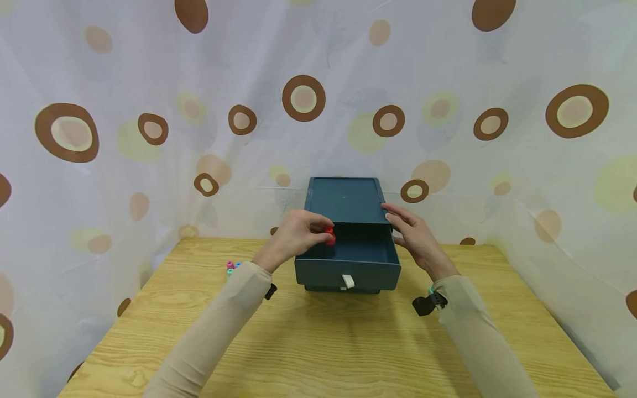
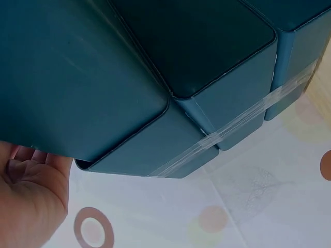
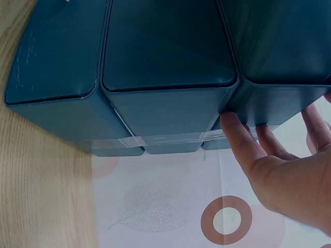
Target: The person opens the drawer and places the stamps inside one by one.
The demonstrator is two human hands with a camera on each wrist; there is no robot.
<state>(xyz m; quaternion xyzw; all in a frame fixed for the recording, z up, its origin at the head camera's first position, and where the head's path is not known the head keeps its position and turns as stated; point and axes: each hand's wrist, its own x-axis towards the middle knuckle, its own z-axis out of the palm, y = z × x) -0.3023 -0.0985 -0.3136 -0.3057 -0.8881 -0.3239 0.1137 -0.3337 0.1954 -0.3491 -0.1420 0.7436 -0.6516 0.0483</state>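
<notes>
No writing, label, brand or number can be read anywhere: the blue drawer box [image 1: 348, 232] is plain (only clear tape across its back), and the cloth behind it shows rings.

A dark teal drawer box [image 1: 345, 199] stands at the 12 o'clock edge of the table. Its top drawer [image 1: 348, 265] is pulled out toward 6 o'clock and stays level; the front carries a small white pull tab [image 1: 348, 281]. A small red piece [image 1: 329, 236] is over the 9 o'clock side of the open drawer, pinched in fingers. In the wrist views, clear tape [image 3: 170, 138] runs across the box's teal compartments.
</notes>
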